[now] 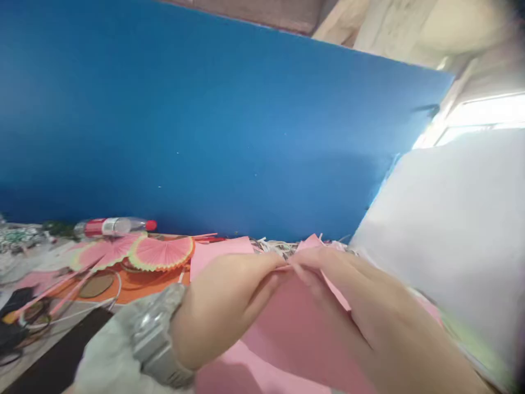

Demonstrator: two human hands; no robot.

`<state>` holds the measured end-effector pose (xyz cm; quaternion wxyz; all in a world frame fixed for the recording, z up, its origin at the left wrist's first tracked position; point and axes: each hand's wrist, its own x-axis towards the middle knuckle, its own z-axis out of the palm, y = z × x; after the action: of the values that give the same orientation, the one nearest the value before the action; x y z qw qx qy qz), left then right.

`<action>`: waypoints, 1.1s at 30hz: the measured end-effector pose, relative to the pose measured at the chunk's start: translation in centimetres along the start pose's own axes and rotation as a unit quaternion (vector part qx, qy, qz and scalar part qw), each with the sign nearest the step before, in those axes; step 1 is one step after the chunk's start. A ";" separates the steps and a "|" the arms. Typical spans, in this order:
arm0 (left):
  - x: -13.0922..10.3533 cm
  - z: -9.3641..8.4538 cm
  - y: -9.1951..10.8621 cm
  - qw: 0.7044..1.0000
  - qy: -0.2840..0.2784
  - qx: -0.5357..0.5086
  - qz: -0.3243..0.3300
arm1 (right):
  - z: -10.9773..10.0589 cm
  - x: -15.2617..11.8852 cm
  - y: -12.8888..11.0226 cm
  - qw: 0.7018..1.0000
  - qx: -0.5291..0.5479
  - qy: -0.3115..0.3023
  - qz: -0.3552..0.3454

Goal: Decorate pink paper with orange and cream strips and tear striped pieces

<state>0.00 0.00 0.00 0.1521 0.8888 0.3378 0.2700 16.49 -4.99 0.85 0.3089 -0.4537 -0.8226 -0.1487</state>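
Observation:
A sheet of pink paper [303, 334] is pinched along its upper edge between the fingers of both hands, and its face hangs toward me. My left hand [225, 306], with a grey watch [162, 334] on the wrist, grips the edge from the left. From the right, my right hand [369, 306] holds the same edge, its fingertips almost meeting those of the left. More pink paper [221, 254] lies behind and below. To the left rest pleated pink paper fans [164, 253] with yellow-green rims.
A plastic bottle [123, 226] with a red cap lies against the blue partition [205, 120]. Shredded paper strips [279, 247] gather at the partition's foot. A dark flat object [61, 355] is at lower left, near thin cables. A large white panel [459, 235] stands on the right.

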 end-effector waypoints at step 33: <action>0.9 3.0 3.4 0.997 0.054 0.051 0.032 | -2.8 -2.4 5.1 0.996 0.080 -0.007 0.044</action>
<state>4.07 -2.10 -0.51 0.0798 0.8899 0.3298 0.3047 22.75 -5.29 1.27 0.3448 -0.4639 -0.8134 -0.0653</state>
